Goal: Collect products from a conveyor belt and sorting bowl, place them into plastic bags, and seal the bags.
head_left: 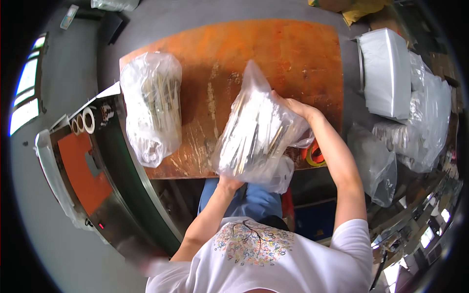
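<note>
A clear plastic bag (256, 139) filled with long, thin, pale pieces is held between both hands, over the near edge of the orange-brown worktop (298, 53), right of that edge's middle. It is slanted, with its peaked corner pointed toward the far edge and a loose fold of plastic hung past the near edge. Whether the worktop is touched by its underside cannot be told.

The bag's near end is supported by the left hand (231, 182); its fingers are hidden under the plastic, so whether they are spread or pressed together cannot be told. The right side is gripped by the right hand (294, 108), with one digit laid along the plastic near the peaked corner; the other fingers are mostly hidden.

A second filled bag (152, 107) is laid along the left edge of the worktop, well apart from both hands. Red and yellow tape rolls (316, 159) are placed at the near right corner, partly covered by the right forearm.

Beyond the left edge, a machine with an orange panel (84, 171), a dark green belt (146, 205) and white rolls (92, 125) is seen. Beyond the right edge, a white stack (386, 73) and crumpled clear plastic (425, 122) are piled.
</note>
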A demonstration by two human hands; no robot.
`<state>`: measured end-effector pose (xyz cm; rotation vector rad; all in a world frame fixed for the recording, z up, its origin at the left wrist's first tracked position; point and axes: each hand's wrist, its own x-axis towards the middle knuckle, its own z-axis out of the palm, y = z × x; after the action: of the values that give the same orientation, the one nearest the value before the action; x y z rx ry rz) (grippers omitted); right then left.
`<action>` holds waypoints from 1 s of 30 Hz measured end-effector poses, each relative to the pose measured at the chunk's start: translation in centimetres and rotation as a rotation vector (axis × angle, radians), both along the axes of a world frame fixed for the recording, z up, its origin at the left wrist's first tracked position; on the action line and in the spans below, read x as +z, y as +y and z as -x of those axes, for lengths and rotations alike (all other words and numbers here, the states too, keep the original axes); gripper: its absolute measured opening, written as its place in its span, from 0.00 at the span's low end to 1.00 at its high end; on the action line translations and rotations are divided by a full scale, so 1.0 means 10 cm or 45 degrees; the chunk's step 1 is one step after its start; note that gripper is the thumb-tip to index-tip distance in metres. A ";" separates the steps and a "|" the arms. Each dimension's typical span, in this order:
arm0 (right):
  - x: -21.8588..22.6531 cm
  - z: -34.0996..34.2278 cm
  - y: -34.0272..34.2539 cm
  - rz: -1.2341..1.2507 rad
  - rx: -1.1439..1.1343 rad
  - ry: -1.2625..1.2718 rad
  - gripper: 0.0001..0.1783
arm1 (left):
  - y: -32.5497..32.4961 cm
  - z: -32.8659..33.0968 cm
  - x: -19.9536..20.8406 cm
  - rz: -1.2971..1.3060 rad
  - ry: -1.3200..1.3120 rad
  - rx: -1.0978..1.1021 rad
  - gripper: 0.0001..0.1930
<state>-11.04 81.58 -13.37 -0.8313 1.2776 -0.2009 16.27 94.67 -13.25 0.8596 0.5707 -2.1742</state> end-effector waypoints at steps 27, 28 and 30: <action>0.19 -0.57 0.74 1.558 0.154 1.146 0.35 | -0.47 0.20 0.20 2.356 -2.224 -1.632 0.60; 0.20 -0.58 0.75 1.562 0.135 1.166 0.35 | -0.45 0.23 0.18 2.363 -2.262 -1.624 0.59; 0.20 -0.60 0.74 1.575 0.194 1.166 0.36 | -0.46 0.20 0.21 2.417 -2.308 -1.572 0.59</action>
<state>-5.00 89.03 -11.33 -2.2487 1.9060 -0.5495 14.27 90.09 -11.15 1.2965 -2.7098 -0.5824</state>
